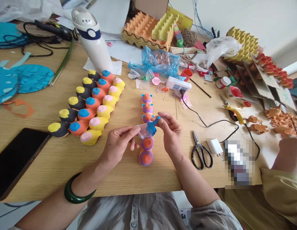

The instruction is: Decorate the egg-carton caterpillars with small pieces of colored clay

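My left hand (119, 142) and my right hand (171, 131) together hold a small clear plastic bag with blue clay (148, 128) in it, just above the table. Under the hands lies a purple and orange painted egg-carton strip (146, 108), shaped like a caterpillar with small blue ears at its far end. My left wrist wears a green bangle (76, 193).
Three painted egg-carton rows (87, 107) in black, orange and yellow lie to the left. Black scissors (200, 151), a white charger (215, 146), a power strip (178, 84), a glue gun (234, 112), a white bottle (92, 40), a dark phone (16, 156) and another person's arm (287, 153) surround me.
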`<state>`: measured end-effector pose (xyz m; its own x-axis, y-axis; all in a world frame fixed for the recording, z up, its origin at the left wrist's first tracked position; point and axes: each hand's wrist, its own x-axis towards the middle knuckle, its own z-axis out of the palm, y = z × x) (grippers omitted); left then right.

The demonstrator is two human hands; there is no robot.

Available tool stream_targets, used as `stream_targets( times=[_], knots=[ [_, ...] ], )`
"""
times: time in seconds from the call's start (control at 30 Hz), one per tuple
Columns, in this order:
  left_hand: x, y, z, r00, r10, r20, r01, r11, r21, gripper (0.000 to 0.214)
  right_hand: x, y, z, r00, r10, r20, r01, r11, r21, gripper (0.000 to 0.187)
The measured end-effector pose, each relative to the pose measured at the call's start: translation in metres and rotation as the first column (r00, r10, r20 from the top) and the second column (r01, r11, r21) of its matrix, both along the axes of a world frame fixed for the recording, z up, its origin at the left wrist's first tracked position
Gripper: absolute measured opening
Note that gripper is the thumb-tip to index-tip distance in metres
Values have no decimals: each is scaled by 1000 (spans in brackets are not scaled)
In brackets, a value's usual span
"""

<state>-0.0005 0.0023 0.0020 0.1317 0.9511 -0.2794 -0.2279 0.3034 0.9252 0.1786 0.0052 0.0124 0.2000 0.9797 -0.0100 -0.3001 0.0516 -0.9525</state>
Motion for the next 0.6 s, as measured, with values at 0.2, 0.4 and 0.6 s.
stream_targets(
  times=[0.2,0.4,0.6],
  knots=[
    [2,4,0,998,59,-5,-59,998,2,19,10,8,-1,989,-24,-144,21,1000,-22,22],
    [2,2,-5,988,82,-133,-62,986,153,23,13,7,2,989,73,-130,-69,997,33,26],
    [2,4,-8,982,104,-160,-75,981,180,27,16,14,-5,989,63,-136,-54,996,66,40]
  ],
)
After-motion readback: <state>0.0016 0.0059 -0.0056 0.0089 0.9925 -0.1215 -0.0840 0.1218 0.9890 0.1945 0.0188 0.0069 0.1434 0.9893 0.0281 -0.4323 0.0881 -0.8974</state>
